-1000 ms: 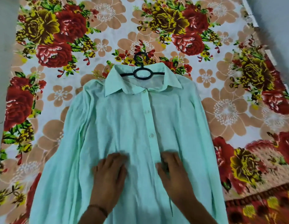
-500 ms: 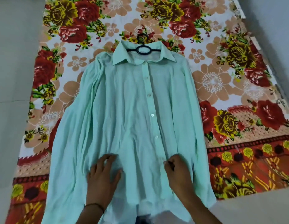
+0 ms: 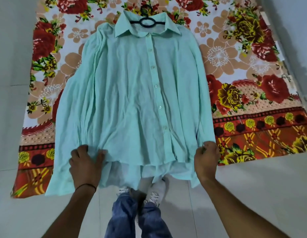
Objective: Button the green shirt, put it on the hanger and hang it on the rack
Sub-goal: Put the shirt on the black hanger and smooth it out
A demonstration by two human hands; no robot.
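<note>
The pale green shirt [image 3: 132, 93] lies flat, front up, on a flowered blanket [image 3: 243, 69], its placket buttoned from collar down. A black hanger [image 3: 147, 23] sits inside the collar, with its hook poking out above. My left hand [image 3: 85, 164] grips the hem fabric at the lower left. At the lower right corner, my right hand [image 3: 206, 160] is closed on the shirt's edge near the sleeve end. The shirt's hem hangs past the blanket's edge onto the floor.
Pale tiled floor [image 3: 252, 194] surrounds the blanket on the left, right and near side. My jeans and white shoes [image 3: 157, 188] stand just below the hem. No rack is in view.
My hands slid down from the shirt's middle and apart to the two lower corners, closing on the fabric. The view pulled back, showing my legs and the floor.
</note>
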